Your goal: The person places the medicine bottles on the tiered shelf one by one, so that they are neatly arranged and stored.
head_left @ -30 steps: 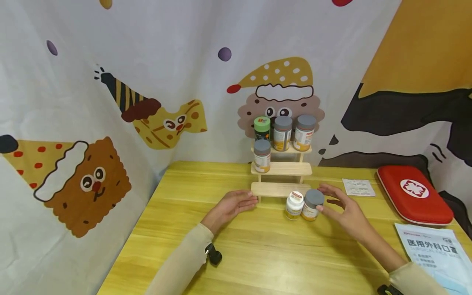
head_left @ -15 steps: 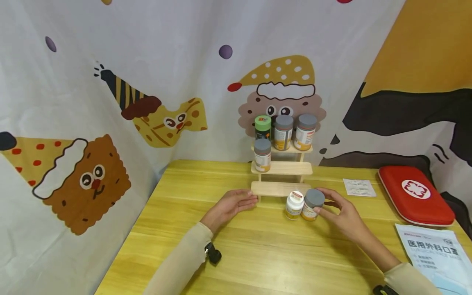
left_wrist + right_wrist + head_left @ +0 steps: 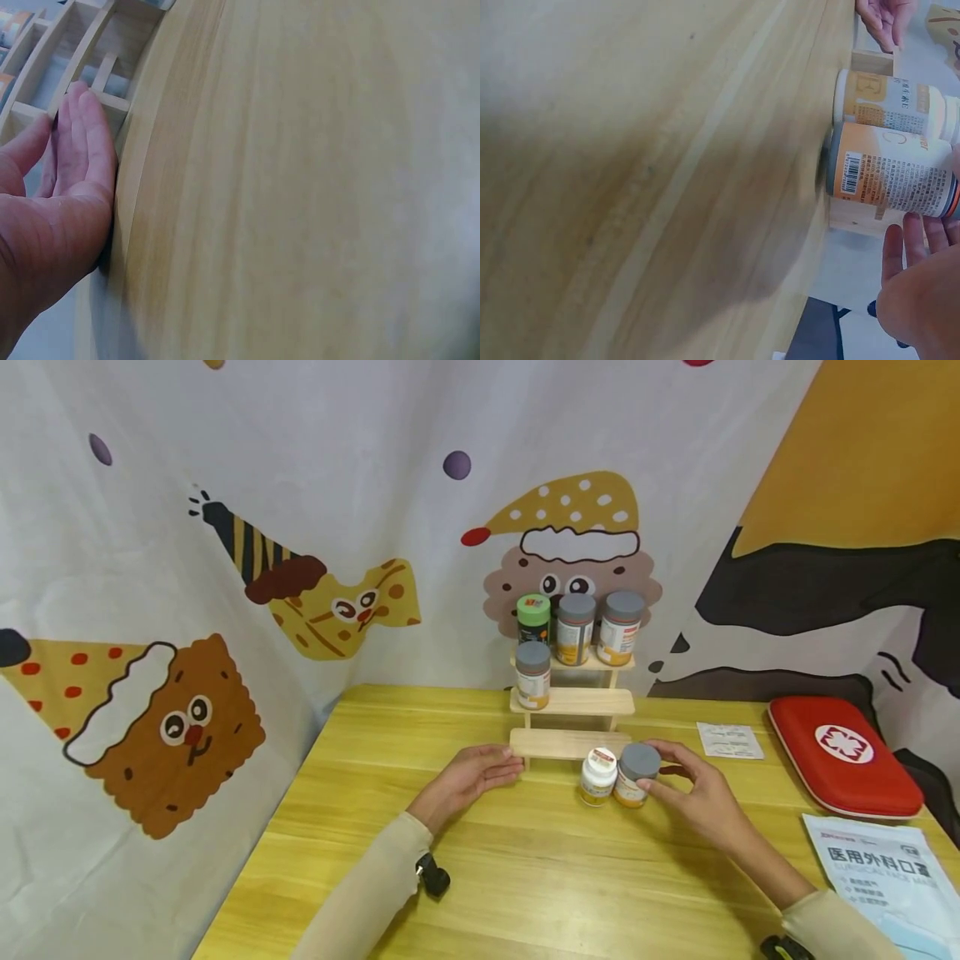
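My right hand (image 3: 697,797) holds a grey-capped vitamin bottle (image 3: 635,774) between thumb and fingers, near its cap. In the right wrist view this bottle (image 3: 889,166) shows an orange and white label with a barcode. Right beside it stands a smaller white bottle (image 3: 597,783), in front of the stand's lowest step. My left hand (image 3: 468,777) has its fingers extended, with the fingertips at the left end of the wooden three-step stand (image 3: 566,743). Seen from the left wrist, those fingers (image 3: 96,142) lie along the stand's side and hold nothing.
A green-capped bottle (image 3: 533,617) and two grey-capped ones (image 3: 575,631) stand on the top step. Another grey-capped bottle (image 3: 533,681) is on the middle step, at left. To the right lie a blister pack (image 3: 730,741), a red first-aid case (image 3: 843,756) and a face-mask packet (image 3: 877,877).
My right hand has closed in slightly around the grey-capped bottle, its thumb shifting left across the front. Both bottles and the left hand stay in place.
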Action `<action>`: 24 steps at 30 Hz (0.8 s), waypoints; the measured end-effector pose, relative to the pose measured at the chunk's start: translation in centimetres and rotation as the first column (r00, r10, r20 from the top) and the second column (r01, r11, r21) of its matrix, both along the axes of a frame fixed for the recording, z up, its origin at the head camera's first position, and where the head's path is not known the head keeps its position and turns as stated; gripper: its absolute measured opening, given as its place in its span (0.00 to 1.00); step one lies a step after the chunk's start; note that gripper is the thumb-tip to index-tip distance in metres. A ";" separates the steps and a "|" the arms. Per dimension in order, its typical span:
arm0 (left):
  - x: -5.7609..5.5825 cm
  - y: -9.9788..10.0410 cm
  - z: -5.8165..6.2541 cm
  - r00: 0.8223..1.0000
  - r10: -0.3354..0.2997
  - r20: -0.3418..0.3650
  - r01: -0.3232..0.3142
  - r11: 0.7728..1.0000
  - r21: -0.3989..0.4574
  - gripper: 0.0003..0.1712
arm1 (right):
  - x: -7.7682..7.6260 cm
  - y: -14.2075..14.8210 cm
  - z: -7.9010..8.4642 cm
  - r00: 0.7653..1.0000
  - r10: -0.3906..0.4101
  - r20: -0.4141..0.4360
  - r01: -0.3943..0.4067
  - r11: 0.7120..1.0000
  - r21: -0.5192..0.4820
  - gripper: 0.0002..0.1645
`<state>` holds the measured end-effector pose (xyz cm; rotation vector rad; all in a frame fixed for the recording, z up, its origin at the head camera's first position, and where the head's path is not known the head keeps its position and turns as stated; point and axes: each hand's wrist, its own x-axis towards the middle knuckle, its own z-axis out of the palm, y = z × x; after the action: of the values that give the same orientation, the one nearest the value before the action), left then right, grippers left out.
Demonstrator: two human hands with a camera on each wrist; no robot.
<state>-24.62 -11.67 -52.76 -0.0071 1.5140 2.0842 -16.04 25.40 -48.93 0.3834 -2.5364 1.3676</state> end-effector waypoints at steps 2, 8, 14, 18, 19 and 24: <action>0.0 -0.1 0.0 1.000 0.005 -0.001 -0.005 1.000 -0.005 0.18 | 0.0 -0.1 0.3 1.000 -0.001 -0.006 0.001 1.000 0.010 0.32; -0.1 -0.1 0.1 1.000 0.012 -0.012 -0.012 1.000 -0.006 0.18 | -0.4 0.1 1.8 0.999 -0.024 -0.047 0.025 0.999 0.035 0.33; 0.1 0.0 0.1 1.000 0.016 -0.006 -0.016 1.000 -0.003 0.16 | -0.9 0.3 3.7 0.996 -0.049 -0.068 0.051 0.998 0.033 0.34; 0.2 0.0 0.2 1.000 0.018 -0.008 -0.018 1.000 -0.010 0.17 | -1.4 0.2 4.8 0.991 -0.068 -0.113 0.069 0.998 0.004 0.34; 0.2 0.0 0.2 1.000 0.018 -0.006 -0.018 1.000 -0.009 0.16 | -1.6 0.1 5.0 0.990 -0.074 -0.123 0.074 0.997 -0.006 0.34; 0.2 0.2 0.2 1.000 0.018 0.001 -0.018 1.000 -0.004 0.13 | -2.4 -0.5 6.0 0.983 -0.098 -0.153 0.091 0.994 -0.054 0.36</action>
<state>-24.43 -11.49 -52.53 -0.0231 1.5222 2.0947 -18.47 24.86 -42.93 0.3423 -2.3614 1.3063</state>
